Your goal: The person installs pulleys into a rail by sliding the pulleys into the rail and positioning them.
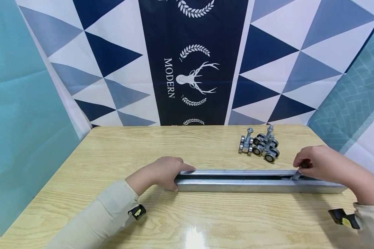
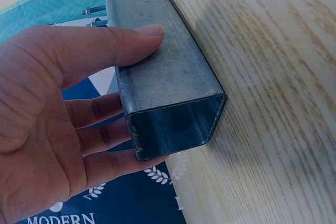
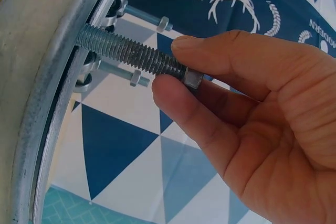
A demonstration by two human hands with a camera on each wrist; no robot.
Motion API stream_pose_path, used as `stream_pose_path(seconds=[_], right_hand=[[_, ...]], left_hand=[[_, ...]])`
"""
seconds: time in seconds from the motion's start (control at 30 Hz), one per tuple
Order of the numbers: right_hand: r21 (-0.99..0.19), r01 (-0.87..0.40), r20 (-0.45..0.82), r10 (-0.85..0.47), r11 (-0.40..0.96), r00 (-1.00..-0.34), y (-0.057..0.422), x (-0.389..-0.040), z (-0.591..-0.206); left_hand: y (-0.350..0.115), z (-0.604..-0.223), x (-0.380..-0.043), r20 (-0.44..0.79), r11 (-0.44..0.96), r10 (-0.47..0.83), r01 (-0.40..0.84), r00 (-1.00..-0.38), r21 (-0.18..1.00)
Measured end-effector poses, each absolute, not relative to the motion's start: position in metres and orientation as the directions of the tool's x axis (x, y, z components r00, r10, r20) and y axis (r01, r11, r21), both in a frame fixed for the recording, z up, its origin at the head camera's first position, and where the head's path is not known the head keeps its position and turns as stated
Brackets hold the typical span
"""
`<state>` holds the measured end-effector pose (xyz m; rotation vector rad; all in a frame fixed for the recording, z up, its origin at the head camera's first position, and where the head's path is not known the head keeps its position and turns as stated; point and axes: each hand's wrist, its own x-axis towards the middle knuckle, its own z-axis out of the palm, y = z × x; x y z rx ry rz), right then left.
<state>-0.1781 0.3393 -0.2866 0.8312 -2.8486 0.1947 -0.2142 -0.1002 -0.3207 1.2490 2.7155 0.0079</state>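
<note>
A long galvanised steel channel rail [image 1: 237, 187] lies across the table, its slot facing up. My left hand [image 1: 166, 172] grips the rail's left end, thumb on the near wall and fingers around the far side; the left wrist view shows the hollow rail end [image 2: 173, 129]. Near the right end, my right hand [image 1: 322, 165] pinches the top of a threaded bolt [image 3: 131, 51] with a nut [image 3: 192, 78] on it, between thumb and fingers. The bolt stands up out of the slot, and whatever is below it is mostly hidden inside the rail.
Behind the rail at the right stand several roller trolleys [image 1: 246, 142] with small wheels and upright bolts. The wooden table [image 1: 127, 148] ends at a patterned cloth backdrop [image 1: 193, 79]. Teal sheeting [image 1: 28, 103] hangs on the left side.
</note>
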Motion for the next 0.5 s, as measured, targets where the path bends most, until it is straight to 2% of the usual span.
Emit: stream_pose_path(seconds=[0.37,0.5], right_hand=[[-0.052,-0.592,0.241,-0.565,0.804,-0.789,0.33,-0.179,-0.287],[-0.074,-0.577,0.209,-0.553,0.814,-0.807,0.326,-0.18,-0.286]], left_hand=[[-0.1,-0.32,-0.213,-0.131,0.651,0.757,0.757,-0.64,0.061],[-0.1,-0.321,-0.213,-0.131,0.651,0.756,0.757,-0.641,0.059]])
